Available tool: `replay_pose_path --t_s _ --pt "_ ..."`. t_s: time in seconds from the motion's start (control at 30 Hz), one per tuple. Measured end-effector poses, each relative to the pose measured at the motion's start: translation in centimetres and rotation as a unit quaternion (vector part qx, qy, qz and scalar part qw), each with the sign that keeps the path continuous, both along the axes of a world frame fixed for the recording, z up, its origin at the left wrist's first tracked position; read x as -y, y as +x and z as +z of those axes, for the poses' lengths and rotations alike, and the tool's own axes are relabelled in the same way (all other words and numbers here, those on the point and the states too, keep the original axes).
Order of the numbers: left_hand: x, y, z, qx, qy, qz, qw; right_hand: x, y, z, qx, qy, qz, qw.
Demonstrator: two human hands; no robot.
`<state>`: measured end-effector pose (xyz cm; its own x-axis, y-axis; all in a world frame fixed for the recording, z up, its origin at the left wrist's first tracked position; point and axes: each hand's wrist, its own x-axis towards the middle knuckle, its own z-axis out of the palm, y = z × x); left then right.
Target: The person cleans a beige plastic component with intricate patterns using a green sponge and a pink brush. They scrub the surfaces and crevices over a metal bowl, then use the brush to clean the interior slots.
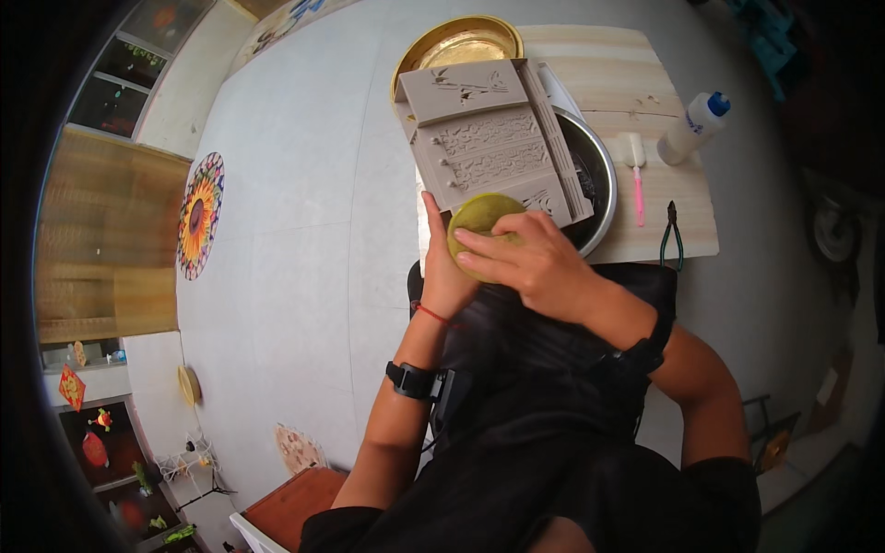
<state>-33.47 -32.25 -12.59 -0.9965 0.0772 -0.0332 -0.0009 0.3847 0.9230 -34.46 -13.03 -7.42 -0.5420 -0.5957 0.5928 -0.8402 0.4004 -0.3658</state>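
A round yellow-green disc [484, 214], perhaps a sponge or pad, lies between my hands. My left hand [446, 269] holds it from the left and below, thumb pointing up, beside the lower edge of a grey-brown carved panel piece [491, 148]. Across the disc's face rest the fingers of my right hand [539, 263]. The carved piece has relief panels, small knobs and cut-out birds and branches; it leans over a metal basin [608, 183] and a round golden tray [515, 38]. Parts of the disc and most of my left palm are hidden.
On the wooden table [691, 231] are a white-headed brush with a pink handle [639, 197], green-handled pliers [672, 231] and a translucent bottle with a blue cap [693, 128]. Dark material sits in the basin. A reddish-brown surface [297, 508] stands at lower left.
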Motion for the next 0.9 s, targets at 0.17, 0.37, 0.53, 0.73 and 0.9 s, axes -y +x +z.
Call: replay_pose_path --t_s 0.17,0.37,0.53,0.73,0.9 --pt "-0.9 0.0 0.8 -0.042 0.019 0.027 0.999 -4.7 -1.3 -1.7 0.027 0.041 -0.062 0.997" --pt "-0.7 -0.2 -0.3 -0.055 0.022 0.023 0.998 -2.9 -0.7 -1.3 0.034 0.036 -0.125 0.991" --pt "0.4 -1.0 -0.6 0.032 0.195 0.000 0.980 0.5 1.0 -1.9 -0.015 -0.030 -0.026 0.999" --pt "-0.8 -0.6 0.4 -0.006 0.112 0.014 0.994 -4.4 -2.1 -3.3 0.042 -0.010 -0.185 0.982" --pt "-0.8 -0.3 0.1 0.003 0.107 0.030 0.994 -1.2 0.0 -1.6 0.042 -0.015 -0.180 0.983"
